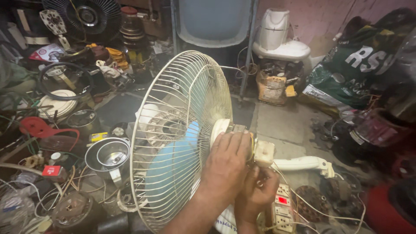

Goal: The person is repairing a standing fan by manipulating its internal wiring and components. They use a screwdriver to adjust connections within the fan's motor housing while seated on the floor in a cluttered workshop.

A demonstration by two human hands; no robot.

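A table fan [182, 130] with a cream wire guard and pale blue blades stands on its side in front of me, its guard facing left. My left hand [226, 167] wraps over the bare motor [236, 128] behind the guard. Just below it, my right hand [256, 193] closes around the fan's neck under a small cream box [264, 153] fixed to the motor's rear. Thin wires trail from there toward the floor. What the right fingers pinch is hidden by the left hand.
A cream power strip [282, 211] with a lit red switch lies under my hands, and a white fan arm [303, 163] beside it. Steel bowls [108, 154], motor parts and cables crowd the left. A black fan guard [82, 15], white appliance [277, 37] and green sack [359, 69] stand behind.
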